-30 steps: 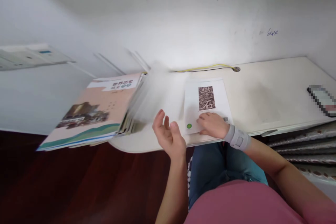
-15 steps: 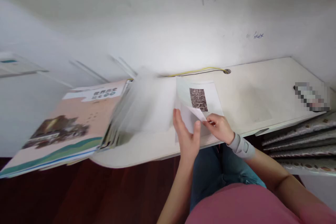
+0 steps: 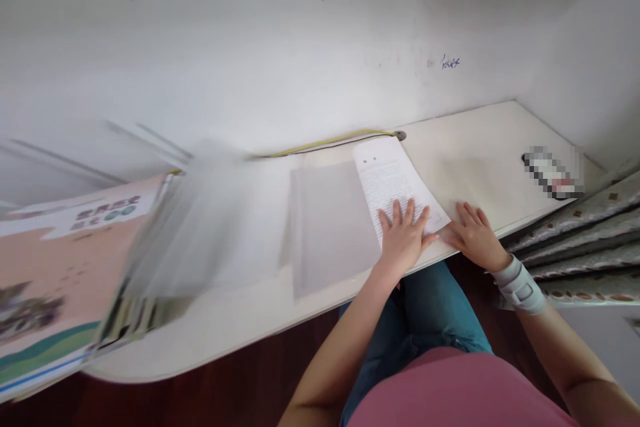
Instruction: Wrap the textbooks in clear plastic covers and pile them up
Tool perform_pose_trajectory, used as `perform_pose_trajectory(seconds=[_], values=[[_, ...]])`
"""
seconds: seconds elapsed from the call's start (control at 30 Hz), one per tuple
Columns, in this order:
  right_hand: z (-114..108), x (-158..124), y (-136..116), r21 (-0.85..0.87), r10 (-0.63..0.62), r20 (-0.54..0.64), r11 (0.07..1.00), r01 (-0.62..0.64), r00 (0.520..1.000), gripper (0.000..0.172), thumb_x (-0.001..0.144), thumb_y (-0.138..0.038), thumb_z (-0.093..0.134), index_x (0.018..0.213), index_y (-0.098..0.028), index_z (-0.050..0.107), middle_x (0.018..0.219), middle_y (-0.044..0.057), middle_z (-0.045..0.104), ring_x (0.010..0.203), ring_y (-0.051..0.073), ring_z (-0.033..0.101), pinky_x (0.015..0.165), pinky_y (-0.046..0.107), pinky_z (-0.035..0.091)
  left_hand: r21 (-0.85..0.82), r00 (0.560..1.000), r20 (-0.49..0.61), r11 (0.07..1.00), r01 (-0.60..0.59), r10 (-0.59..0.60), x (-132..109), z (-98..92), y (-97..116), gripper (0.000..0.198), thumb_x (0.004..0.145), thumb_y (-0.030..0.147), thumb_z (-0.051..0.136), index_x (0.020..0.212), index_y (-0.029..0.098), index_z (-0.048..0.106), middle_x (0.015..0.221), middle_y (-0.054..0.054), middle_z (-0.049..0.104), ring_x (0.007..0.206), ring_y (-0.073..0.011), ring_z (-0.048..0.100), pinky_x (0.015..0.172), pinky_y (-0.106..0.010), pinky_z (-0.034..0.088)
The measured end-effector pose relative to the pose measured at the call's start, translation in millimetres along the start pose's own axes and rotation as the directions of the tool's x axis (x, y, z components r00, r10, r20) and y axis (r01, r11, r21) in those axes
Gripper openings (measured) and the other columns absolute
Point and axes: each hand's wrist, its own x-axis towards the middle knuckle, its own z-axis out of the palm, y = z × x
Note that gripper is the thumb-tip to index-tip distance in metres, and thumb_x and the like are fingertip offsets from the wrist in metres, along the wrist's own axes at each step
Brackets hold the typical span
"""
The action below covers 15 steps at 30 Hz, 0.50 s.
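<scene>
My left hand point(image 3: 406, 233) lies open, fingers spread, on the lower part of a white page of small print point(image 3: 385, 173). My right hand point(image 3: 473, 233) rests on the tabletop beside that page's lower right corner, fingers stretched out and thumb side close to the paper; whether the thumb touches the corner I cannot make out. To the left of the printed page a translucent plastic book cover point(image 3: 327, 227) is spread on the white table point(image 3: 240, 327). More clear plastic covers point(image 3: 220, 227), smeared by motion, lie further left.
At the left end is a pile of books topped by a pink textbook point(image 3: 70, 233). A pixelated phone-like object point(image 3: 553, 173) lies at the right. A yellow cable point(image 3: 320, 140) runs along the wall into a hole. Patterned folded fabric point(image 3: 590, 247) is beside the table's right edge.
The view has swung right. The lifted page with the dark picture has gone over, and a printed page now shows. My left hand has come down flat; my right hand has opened from its pinch.
</scene>
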Motion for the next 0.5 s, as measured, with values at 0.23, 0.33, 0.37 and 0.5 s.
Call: perform_pose_trajectory(seconds=[0.23,0.33,0.37,0.5], values=[[-4.8,-3.6,5.5,-0.119,-0.095,0.037,0.988,0.099,0.995,0.056,0.092,-0.05,0.043,0.137,-0.018,0.048,0.143,0.021,0.044,0.132,0.033,0.04,0.104,0.046,0.035,0.037,0.998,0.058,0.999,0.007,-0.009,0.9,4.7,-1.9,0.062,0.09,0.062,0.032,0.142,0.03,0.041,0.153,-0.013,0.03,0.138,-0.0487,0.021,0.103,-0.074,0.014],[-4.4,-2.0,9.9,-0.093,-0.092,0.033,0.991,0.094,0.995,0.056,0.094,-0.049,0.039,0.135,-0.013,0.05,0.142,0.02,0.046,0.132,0.032,0.041,0.105,0.044,0.036,0.036,0.999,0.039,0.999,-0.01,0.008,3.9,5.6,3.3,0.06,0.094,0.056,0.027,0.14,0.023,0.045,0.151,-0.015,0.033,0.139,-0.0432,0.024,0.106,-0.071,0.016],[-3.5,-1.9,11.1,-0.079,-0.088,0.031,0.993,0.091,0.996,0.057,0.094,-0.048,0.038,0.134,-0.011,0.05,0.141,0.02,0.047,0.132,0.031,0.041,0.105,0.043,0.036,0.031,0.999,0.03,0.999,-0.022,0.021,5.4,7.2,6.1,0.059,0.095,0.053,0.025,0.139,0.019,0.046,0.151,-0.016,0.034,0.14,-0.0399,0.025,0.108,-0.067,0.016],[2.5,-2.6,12.6,-0.012,-0.074,0.009,0.997,0.074,0.997,0.06,0.095,-0.049,0.035,0.135,-0.007,0.048,0.142,0.02,0.046,0.134,0.031,0.038,0.106,0.045,0.035,0.003,0.998,0.009,0.998,-0.055,0.055,11.0,17.4,19.4,0.051,0.099,0.038,0.025,0.139,0.013,0.044,0.149,-0.014,0.037,0.141,-0.0317,0.027,0.112,-0.058,0.02]])
